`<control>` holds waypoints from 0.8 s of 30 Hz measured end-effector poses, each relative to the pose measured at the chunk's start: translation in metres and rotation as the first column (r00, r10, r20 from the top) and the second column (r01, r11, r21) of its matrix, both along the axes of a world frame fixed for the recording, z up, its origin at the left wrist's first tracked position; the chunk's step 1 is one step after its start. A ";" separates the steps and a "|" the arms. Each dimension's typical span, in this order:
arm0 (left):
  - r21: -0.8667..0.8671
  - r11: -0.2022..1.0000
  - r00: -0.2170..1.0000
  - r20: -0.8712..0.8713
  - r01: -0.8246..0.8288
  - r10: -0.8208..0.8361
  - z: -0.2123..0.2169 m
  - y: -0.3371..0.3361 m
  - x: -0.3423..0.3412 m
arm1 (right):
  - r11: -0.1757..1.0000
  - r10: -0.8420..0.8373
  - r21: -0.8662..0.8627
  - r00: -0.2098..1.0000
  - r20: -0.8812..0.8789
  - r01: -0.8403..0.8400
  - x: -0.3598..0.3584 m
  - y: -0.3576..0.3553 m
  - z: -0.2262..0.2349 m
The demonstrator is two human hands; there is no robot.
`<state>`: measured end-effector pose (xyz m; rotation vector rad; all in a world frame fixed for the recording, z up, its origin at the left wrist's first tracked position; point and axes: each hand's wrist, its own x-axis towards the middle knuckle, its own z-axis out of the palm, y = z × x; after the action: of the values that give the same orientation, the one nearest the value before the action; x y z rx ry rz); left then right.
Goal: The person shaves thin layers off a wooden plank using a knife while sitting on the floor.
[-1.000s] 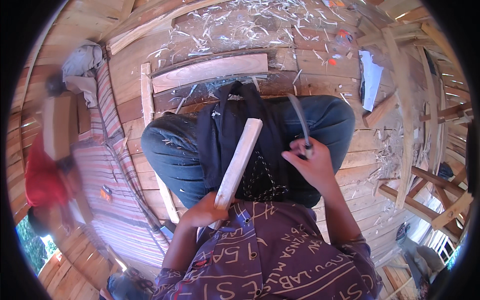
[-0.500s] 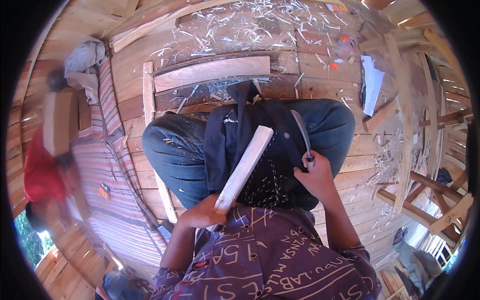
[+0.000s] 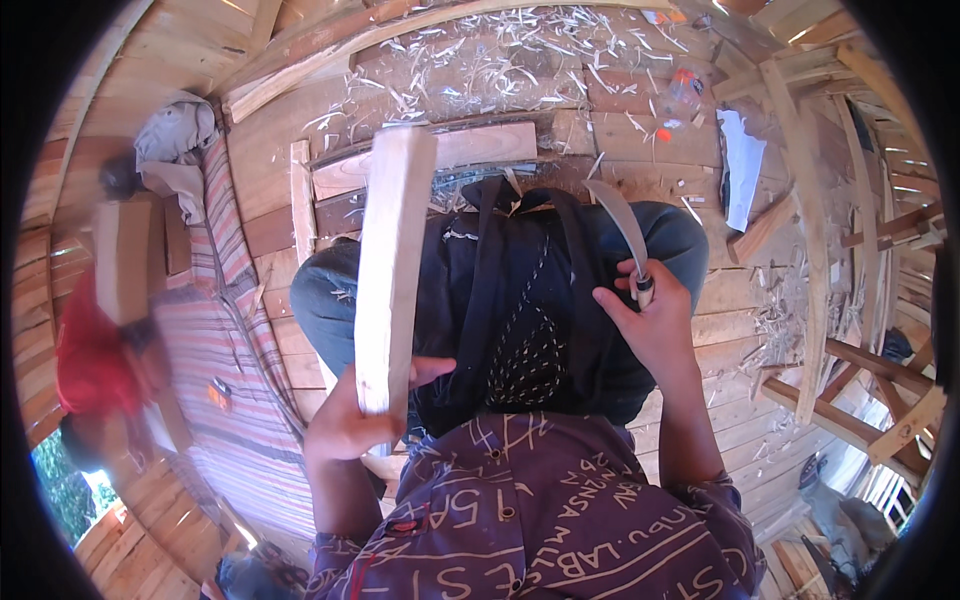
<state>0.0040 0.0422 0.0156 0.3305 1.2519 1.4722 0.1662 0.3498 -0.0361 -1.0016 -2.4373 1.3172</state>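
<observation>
Raised over my left leg is a pale wooden stick (image 3: 390, 270), squared and nearly upright in the view. My left hand (image 3: 365, 415) grips its lower end, with the index finger stretched out to the right. My right hand (image 3: 655, 310) is closed round the short dark handle of a curved knife (image 3: 626, 225). The blade points away from me and bends to the left, apart from the stick. A dark cloth (image 3: 500, 290) with a dashed white pattern covers my lap between the two hands.
Wood shavings (image 3: 510, 60) litter the plank floor ahead. A flat board (image 3: 480, 147) lies beyond my knees. At left, a person in red (image 3: 95, 350) is beside a striped mat (image 3: 215, 400) and a cardboard box (image 3: 123, 260). A wooden frame (image 3: 860, 400) stands at right.
My left hand has lifted the stick and swung it left, from a slant to nearly upright. My right hand has moved the knife slightly away from me and to the right.
</observation>
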 end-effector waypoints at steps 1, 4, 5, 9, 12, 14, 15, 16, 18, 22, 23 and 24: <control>0.050 0.999 1.000 -0.007 -0.016 0.016 -0.002 0.009 -0.004 | 1.000 -0.007 -0.019 0.999 -0.032 0.006 -0.007 0.000 0.001; 0.065 0.998 0.998 0.060 -0.006 0.002 0.005 0.043 -0.019 | 0.971 -0.018 -0.239 0.996 -0.090 -0.004 -0.023 0.004 -0.010; 0.046 0.999 0.996 0.092 0.004 -0.009 0.007 0.055 -0.022 | 0.941 -0.020 -0.337 0.994 -0.107 -0.018 -0.028 0.004 -0.017; 0.011 1.000 0.997 -0.083 -0.006 0.007 -0.015 0.100 -0.040 | 0.972 0.010 -0.236 0.999 0.045 0.001 -0.055 -0.005 -0.036; -0.102 0.989 0.990 -0.107 -0.103 0.092 -0.029 0.113 -0.053 | 0.999 -0.041 -0.001 0.983 0.177 0.042 -0.068 0.006 -0.034; -0.109 0.983 0.987 -0.079 -0.148 0.140 -0.044 0.110 -0.056 | 0.990 0.109 0.052 0.952 0.285 -0.129 -0.075 0.011 -0.036; -0.104 0.979 0.983 -0.069 -0.176 0.170 -0.051 0.107 -0.056 | 0.974 0.179 0.071 0.923 0.340 -0.215 -0.077 0.012 -0.036; -0.094 0.975 0.979 -0.056 -0.202 0.197 -0.057 0.106 -0.056 | 0.956 0.240 0.082 0.911 0.336 -0.283 -0.079 0.011 -0.037; -0.076 0.971 0.974 -0.022 -0.226 0.225 -0.067 0.102 -0.056 | 0.904 0.362 0.104 0.872 0.330 -0.415 -0.084 0.007 -0.043; -0.001 0.975 0.972 0.081 -0.222 0.221 -0.081 0.091 -0.058 | 0.951 0.296 0.020 0.929 0.222 -0.308 -0.088 0.016 -0.056; 0.028 0.975 0.970 0.113 -0.220 0.215 -0.082 0.089 -0.059 | 0.976 0.218 -0.044 0.960 0.175 -0.214 -0.086 0.021 -0.057; 0.028 0.978 0.973 0.105 -0.207 0.203 -0.083 0.089 -0.058 | 0.986 0.135 -0.112 0.982 0.133 -0.121 -0.084 0.024 -0.057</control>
<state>-0.0543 0.1314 -0.0678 0.1521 1.2043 1.6702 0.0822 0.3736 -0.0930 -1.0087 -2.6005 1.4750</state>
